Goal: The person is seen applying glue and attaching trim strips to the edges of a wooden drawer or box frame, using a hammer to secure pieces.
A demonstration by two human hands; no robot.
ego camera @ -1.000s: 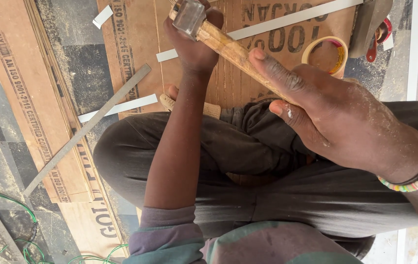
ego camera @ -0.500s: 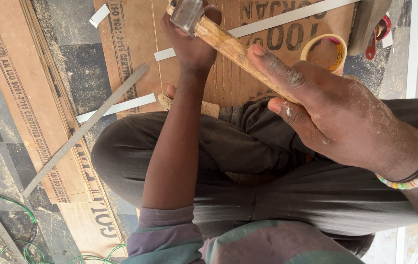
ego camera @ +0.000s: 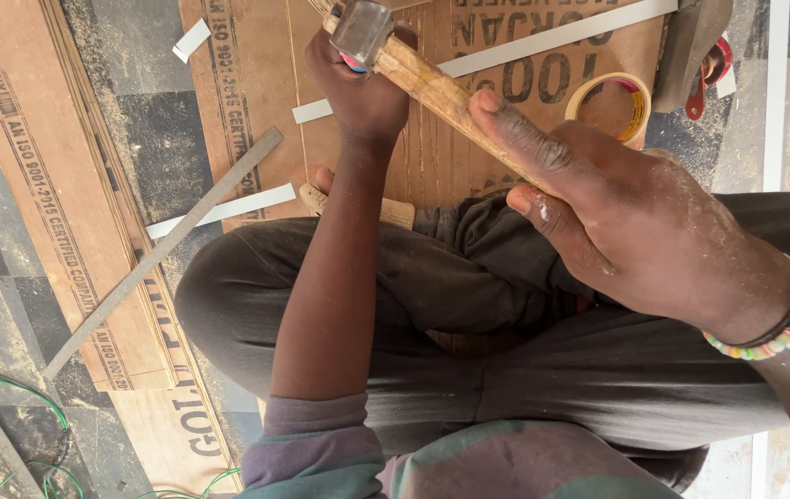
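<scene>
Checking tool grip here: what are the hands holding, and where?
Right hand grips the hammer by its wooden handle's lower end. Left hand is closed on something small below the hammer head; unclear what.

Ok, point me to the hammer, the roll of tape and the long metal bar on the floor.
hammer [ego camera: 361, 30], head view, on its metal head.
roll of tape [ego camera: 583, 94], head view, on its left rim.
metal bar [ego camera: 164, 249], head view, midway along its length.
</scene>
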